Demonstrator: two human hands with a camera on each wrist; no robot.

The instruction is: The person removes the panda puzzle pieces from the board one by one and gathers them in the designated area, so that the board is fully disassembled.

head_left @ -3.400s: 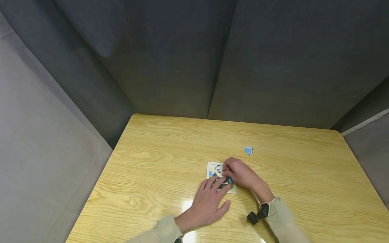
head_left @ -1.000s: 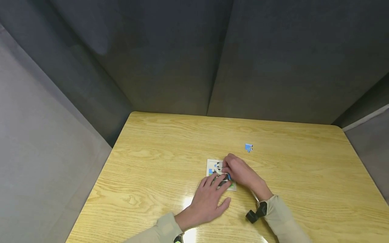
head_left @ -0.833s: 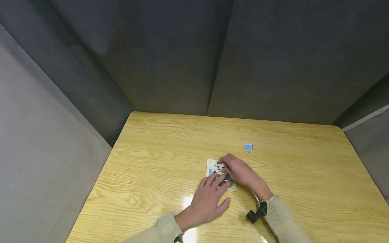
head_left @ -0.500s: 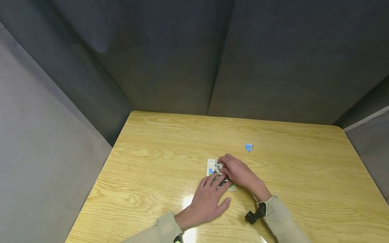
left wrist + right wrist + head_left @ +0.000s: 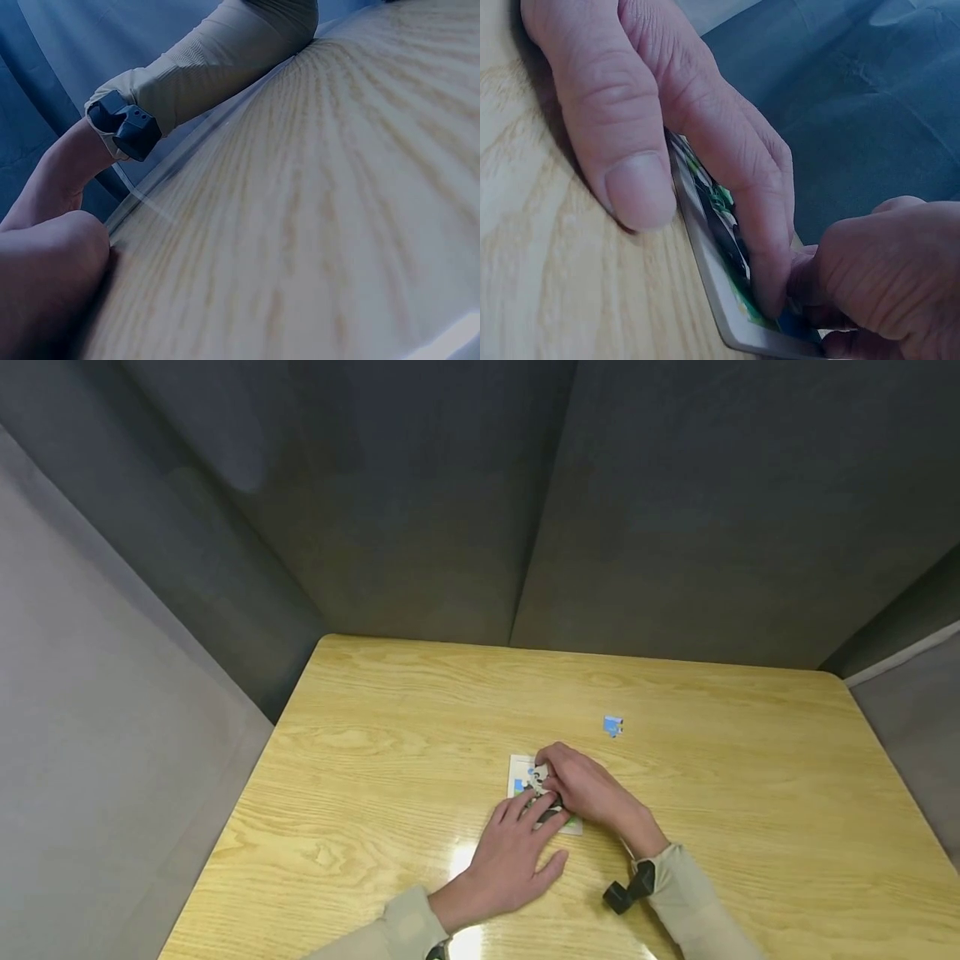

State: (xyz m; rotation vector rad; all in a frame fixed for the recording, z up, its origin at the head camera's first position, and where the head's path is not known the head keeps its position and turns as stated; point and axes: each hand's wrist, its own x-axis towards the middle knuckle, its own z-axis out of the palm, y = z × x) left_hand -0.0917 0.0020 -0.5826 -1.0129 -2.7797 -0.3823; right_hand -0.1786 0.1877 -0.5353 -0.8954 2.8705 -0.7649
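A small panda jigsaw puzzle in a pale tray lies on the wooden table in the head view. My left hand spreads its straight fingers over the puzzle's lower part, fingertips on the panda picture. At the puzzle's upper right, my right hand pinches a black-and-white panda puzzle piece between thumb and index finger; the piece looks tilted. In the right wrist view the tray's edge runs under the left fingers, and the curled right hand hides the tray's far corner.
One loose blue puzzle piece lies on the table beyond the right hand. Dark curtains hang behind the table's far edge, and a lighter grey curtain stands along the left side.
The right thumb and index finger have shifted slightly left over the puzzle, and the panda piece between them now looks tilted. The left hand and loose blue piece have stayed put.
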